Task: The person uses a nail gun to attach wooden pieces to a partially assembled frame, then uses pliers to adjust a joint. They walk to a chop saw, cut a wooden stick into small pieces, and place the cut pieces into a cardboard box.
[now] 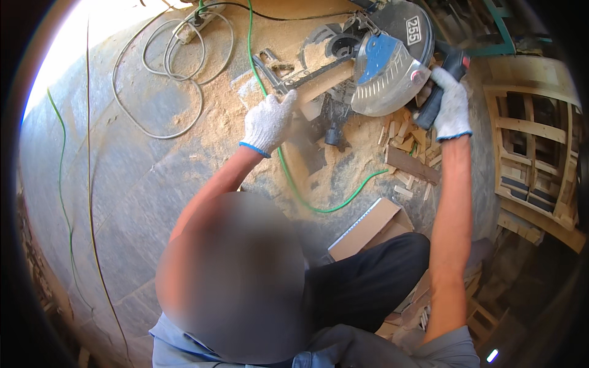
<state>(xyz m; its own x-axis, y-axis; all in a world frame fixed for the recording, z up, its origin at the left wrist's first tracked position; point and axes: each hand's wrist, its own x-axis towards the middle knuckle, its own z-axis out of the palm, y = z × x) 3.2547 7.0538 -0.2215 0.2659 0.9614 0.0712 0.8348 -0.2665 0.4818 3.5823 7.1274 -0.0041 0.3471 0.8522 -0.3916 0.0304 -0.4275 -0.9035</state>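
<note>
A miter saw (383, 61) with a blue and clear blade guard sits on the sawdust-covered floor at the top centre. My right hand (451, 104), in a white knit glove, is shut on the saw's black handle (437, 92). My left hand (269, 121), also gloved, presses on a strip of wood (325, 81) lying on the saw's base, under the lowered blade guard. The blade itself is hidden by the guard.
Short wood offcuts (410, 144) lie piled under and right of the saw. A green cable (294, 190) and grey cords (165, 67) cross the stone floor. A cardboard box (368, 228) lies near my knee. Curved wooden frames (534, 153) stand at the right.
</note>
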